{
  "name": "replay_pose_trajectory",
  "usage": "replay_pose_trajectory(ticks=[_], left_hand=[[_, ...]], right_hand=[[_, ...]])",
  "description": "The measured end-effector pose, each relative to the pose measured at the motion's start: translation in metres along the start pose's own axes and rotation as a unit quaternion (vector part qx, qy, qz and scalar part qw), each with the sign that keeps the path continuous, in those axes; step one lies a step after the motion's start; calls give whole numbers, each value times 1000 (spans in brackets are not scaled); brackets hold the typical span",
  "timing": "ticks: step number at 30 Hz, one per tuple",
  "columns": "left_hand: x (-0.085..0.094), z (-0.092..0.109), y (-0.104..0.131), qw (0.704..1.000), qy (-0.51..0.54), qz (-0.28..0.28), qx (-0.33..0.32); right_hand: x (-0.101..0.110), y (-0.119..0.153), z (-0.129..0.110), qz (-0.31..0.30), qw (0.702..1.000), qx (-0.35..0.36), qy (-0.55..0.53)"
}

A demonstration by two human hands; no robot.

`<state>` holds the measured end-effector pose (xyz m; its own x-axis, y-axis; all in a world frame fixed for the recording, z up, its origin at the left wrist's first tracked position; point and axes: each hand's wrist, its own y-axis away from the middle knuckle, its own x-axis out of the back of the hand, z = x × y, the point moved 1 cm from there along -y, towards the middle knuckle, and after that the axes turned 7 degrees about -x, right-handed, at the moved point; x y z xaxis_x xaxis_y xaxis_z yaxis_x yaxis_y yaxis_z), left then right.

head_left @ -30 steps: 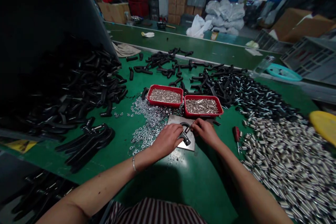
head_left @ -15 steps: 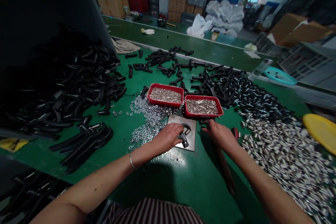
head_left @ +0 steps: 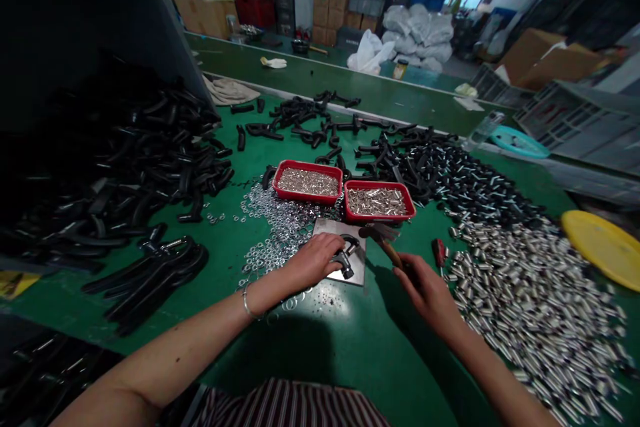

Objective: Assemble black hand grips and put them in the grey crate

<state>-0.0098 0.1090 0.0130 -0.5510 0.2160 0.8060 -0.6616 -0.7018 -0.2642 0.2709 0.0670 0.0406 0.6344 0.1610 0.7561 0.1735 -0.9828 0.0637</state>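
Note:
My left hand (head_left: 315,258) is closed on a black clamp-like part (head_left: 344,264) with a curved jaw, holding it down on a square metal plate (head_left: 356,273). In my right hand (head_left: 425,290) is a hammer (head_left: 389,251), gripped by its wooden handle. Its head is over the plate's upper right corner, beside the black part and apart from it. Just beyond the plate sit two red trays: the left tray (head_left: 307,198) holds tiny metal pieces, the right tray (head_left: 380,217) small metal pins.
Loose metal rings (head_left: 273,240) lie left of the plate. Silver cylinders (head_left: 530,300) are heaped at right, near a red-handled tool (head_left: 439,252) and a yellow lid (head_left: 600,247). Black parts (head_left: 170,140) spill from a tipped grey bin (head_left: 160,0) at left.
My right hand has closed on the hammer's handle, and the hammer has swung up with its head toward the plate. My left hand stays on the black part. The view has shifted slightly.

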Motion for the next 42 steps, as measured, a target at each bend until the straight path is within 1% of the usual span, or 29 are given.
replay_pose_trajectory(ticks=[2, 4, 5, 6, 8, 10, 11, 12, 14, 16, 17, 19, 21, 22, 23, 24, 25, 26, 27, 28, 29, 30, 31, 33, 34, 36, 39, 41, 42], left_hand=[[1, 3, 0, 1000, 0, -2, 1], [0, 5, 1, 1000, -21, 12, 18], [-1, 5, 2, 998, -37, 25, 35], [-3, 5, 3, 996, -50, 38, 56], [-8, 2, 5, 992, -64, 55, 97], [-14, -2, 6, 989, -60, 57, 119], [-16, -4, 7, 989, -57, 57, 124], [-19, -5, 7, 989, -55, 60, 126], [-21, -7, 8, 989, -52, 66, 122], [-21, -6, 8, 989, -54, 72, 115], [-20, -4, 8, 989, -55, 72, 113], [-15, -1, 6, 990, -51, 67, 111], [-7, 0, 2, 991, -22, 54, 117], [-2, 0, -1, 991, 13, 46, 129], [3, -2, -4, 987, 65, 34, 145], [8, -4, -6, 978, 127, 24, 163], [13, -7, -8, 966, 186, 20, 180], [18, -11, -10, 955, 226, 25, 193], [22, -15, -11, 951, 233, 41, 200], [25, -19, -11, 955, 206, 63, 202], [28, -22, -10, 963, 156, 84, 201], [28, -24, -8, 970, 97, 96, 198], [27, -24, -6, 975, 47, 97, 192], [20, -18, -1, 981, -5, 78, 176], [15, -13, 0, 983, -15, 65, 169], [3, -2, 1, 985, -35, 43, 165], [-9, 8, -2, 981, -74, 19, 179], [-10, 6, -4, 978, -86, 14, 189], [-9, 3, -4, 979, -82, 11, 187]], right_hand=[[3, 1, -7, -28, 999, 21, 13], [8, 4, -15, -52, 998, 16, 10], [10, 6, -19, -52, 999, 9, 3], [13, 8, -25, -44, 999, 3, -8], [16, 13, -36, -6, 999, -2, -35], [14, 14, -45, 37, 998, 14, -52], [12, 13, -47, 41, 997, 27, -53], [9, 11, -47, 29, 998, 37, -49], [1, 6, -42, -33, 998, 37, -38], [-5, 4, -34, -85, 995, 6, -42], [-8, 6, -30, -93, 994, -19, -60], [-13, 12, -23, -95, 984, -81, -129], [-18, 18, -15, -87, 963, -146, -210], [-20, 20, -10, -85, 954, -167, -234], [-19, 20, -3, -87, 952, -173, -236], [-17, 18, 6, -85, 959, -166, -213], [-12, 14, 17, -69, 972, -148, -169], [-4, 9, 30, -38, 985, -125, -108], [5, 3, 44, 9, 994, -106, -35], [15, -2, 58, 66, 992, -98, 42], [25, -8, 72, 113, 981, -109, 117], [33, -13, 84, 140, 964, -135, 184], [39, -17, 94, 142, 945, -166, 242], [44, -24, 107, 106, 914, -225, 322], [44, -28, 109, 88, 902, -241, 348], [42, -34, 109, 71, 887, -248, 384], [42, -44, 110, 53, 883, -240, 401], [49, -50, 113, 50, 891, -225, 392], [55, -52, 114, 59, 897, -214, 381]])
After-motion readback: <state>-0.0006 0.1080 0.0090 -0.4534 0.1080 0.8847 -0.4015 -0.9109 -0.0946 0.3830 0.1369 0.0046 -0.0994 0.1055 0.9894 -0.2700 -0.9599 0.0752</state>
